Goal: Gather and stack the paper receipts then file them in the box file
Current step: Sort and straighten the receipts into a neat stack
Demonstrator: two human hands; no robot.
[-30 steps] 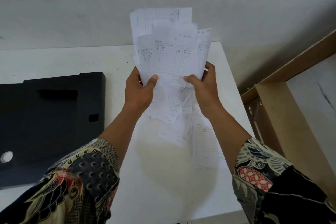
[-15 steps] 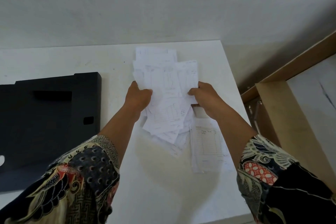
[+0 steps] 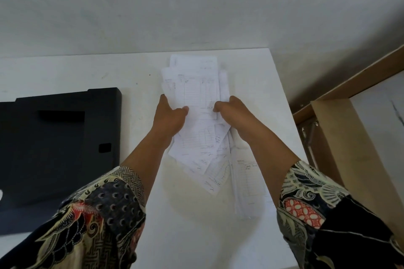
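The table stands against the wall behind it. The box file lies flat on the table's left part. To its right, near the table's middle, the receipts form a loose pile, gripped between the left hand and right hand. One receipt lies on the table right of the pile's near end. A cabinet stands right of the table.
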